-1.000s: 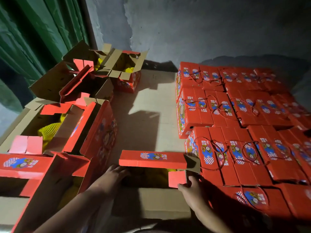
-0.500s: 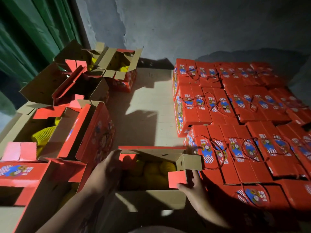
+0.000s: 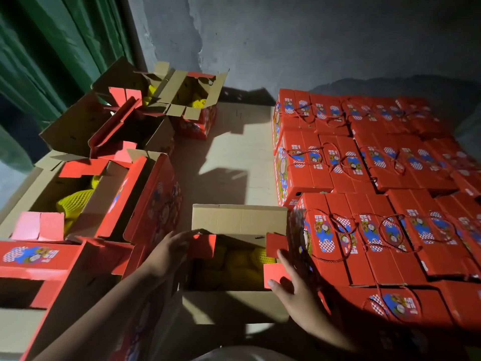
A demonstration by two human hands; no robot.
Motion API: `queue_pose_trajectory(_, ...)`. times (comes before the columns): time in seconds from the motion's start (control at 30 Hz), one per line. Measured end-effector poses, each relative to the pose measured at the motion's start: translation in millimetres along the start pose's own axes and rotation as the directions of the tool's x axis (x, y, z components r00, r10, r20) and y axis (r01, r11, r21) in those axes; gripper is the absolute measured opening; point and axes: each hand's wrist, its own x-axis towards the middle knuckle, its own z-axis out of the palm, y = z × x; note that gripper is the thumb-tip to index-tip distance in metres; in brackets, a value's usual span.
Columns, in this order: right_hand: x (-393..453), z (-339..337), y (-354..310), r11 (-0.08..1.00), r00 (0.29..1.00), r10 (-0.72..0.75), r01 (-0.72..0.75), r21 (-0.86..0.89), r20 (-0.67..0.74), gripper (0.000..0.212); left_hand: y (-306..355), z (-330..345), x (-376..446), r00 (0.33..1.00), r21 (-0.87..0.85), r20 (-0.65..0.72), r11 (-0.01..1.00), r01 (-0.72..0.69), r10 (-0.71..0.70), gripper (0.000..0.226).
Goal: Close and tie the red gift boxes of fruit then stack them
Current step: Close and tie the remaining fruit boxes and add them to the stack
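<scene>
Fingers of both hands (image 3: 169, 252) (image 3: 294, 287) lie straight, pressing red side flaps of the corrugated cardboard box (image 3: 239, 220).

We have one view only, a wide-angle camera worn on the head, looking forward and steeply down. It sits close above the open gift box (image 3: 234, 267) at the bottom centre, where the left hand (image 3: 169, 252) and right hand (image 3: 294, 290) reach in from the lower edge. Farther off, the grey wall (image 3: 299, 43) fills the top, its lines bowed by the lens.
</scene>
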Motion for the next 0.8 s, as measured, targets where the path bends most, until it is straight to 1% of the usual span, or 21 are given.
queue_pose_trajectory(0.07,4,-1,2,1.0,1.0,0.007,-0.007,-0.017,0.017,0.062,-7,3,-4,0.999,0.121,0.024,0.992,-0.026,0.023,0.063)
queue_pose_trajectory(0.1,6,-1,4,1.0,1.0,0.019,-0.018,-0.019,0.019,0.059,-10,4,-9,0.999,0.145,0.015,0.988,-0.048,0.046,0.064)
queue_pose_trajectory(0.13,8,-2,5,0.999,0.999,0.029,-0.029,-0.017,0.019,0.056,-16,9,-12,0.999,0.161,-0.014,0.986,-0.046,0.049,0.061)
queue_pose_trajectory(0.17,9,-3,6,0.999,0.999,0.036,-0.036,-0.013,0.016,0.053,-17,13,-15,0.992,0.2,-0.12,0.98,-0.018,0.043,0.052)
queue_pose_trajectory(0.2,10,-3,6,0.999,0.999,0.036,-0.036,-0.014,0.009,0.052,-16,17,-18,0.982,0.18,-0.186,0.982,0.057,-0.023,0.04)
queue_pose_trajectory(0.23,11,-3,7,0.999,1.0,0.028,-0.028,-0.022,0.003,0.051,-20,19,-19,0.98,0.127,-0.2,0.991,0.045,-0.018,0.033)
queue_pose_trajectory(0.27,11,-4,8,0.999,1.0,0.021,-0.021,-0.026,0.003,0.05,-22,18,-21,0.984,0.003,-0.167,0.998,0.067,-0.066,0.029)
queue_pose_trajectory(0.3,11,-3,8,1.0,1.0,0.021,-0.021,-0.022,0.01,0.05,-24,17,-25,0.988,0.019,-0.115,0.994,0.104,-0.101,0.028)
queue_pose_trajectory(0.33,11,-3,9,1.0,1.0,0.023,-0.023,-0.018,0.018,0.051,-27,15,-28,0.989,-0.001,-0.066,0.991,0.131,-0.131,0.029)
queue_pose_trajectory(0.37,11,-3,10,1.0,0.999,0.023,-0.022,-0.019,0.022,0.051,-26,14,-29,0.984,-0.058,-0.04,0.983,0.173,-0.175,0.03)
queue_pose_trajectory(0.43,10,-3,11,1.0,0.999,0.02,-0.019,-0.023,0.03,0.052,-24,13,-31,0.962,-0.17,-0.044,0.951,0.257,-0.268,0.025)
queue_pose_trajectory(0.47,10,-3,11,1.0,0.999,0.022,-0.021,-0.021,0.036,0.052,-19,11,-34,0.957,-0.174,-0.072,0.949,0.264,-0.28,0.02)
queue_pose_trajectory(0.53,11,-4,13,1.0,0.999,0.023,-0.022,-0.014,0.039,0.052,-14,7,-36,0.954,-0.119,-0.141,0.961,0.249,-0.264,0.014)
queue_pose_trajectory(0.6,12,-4,14,1.0,0.999,0.026,-0.026,-0.006,0.046,0.052,-11,2,-37,0.953,0.013,-0.19,0.97,0.245,-0.238,0.015)
queue_pose_trajectory(0.67,12,-4,15,1.0,0.998,0.029,-0.029,-0.002,0.055,0.052,-3,-4,-40,0.956,0.095,-0.245,0.978,0.186,-0.158,0.014)
queue_pose_trajectory(0.7,13,-4,16,1.0,0.998,0.029,-0.029,-0.004,0.056,0.052,0,-5,-41,0.96,0.104,-0.262,0.986,0.13,-0.099,0.017)
queue_pose_trajectory(0.73,13,-4,17,1.0,0.998,0.027,-0.027,-0.008,0.056,0.052,4,-5,-42,0.963,0.07,-0.264,0.995,0.078,-0.057,0.02)
queue_pose_trajectory(0.8,14,-4,19,1.0,0.998,0.023,-0.022,-0.019,0.056,0.052,12,-3,-46,0.969,-0.065,-0.245,0.998,0.027,-0.042,0.017)
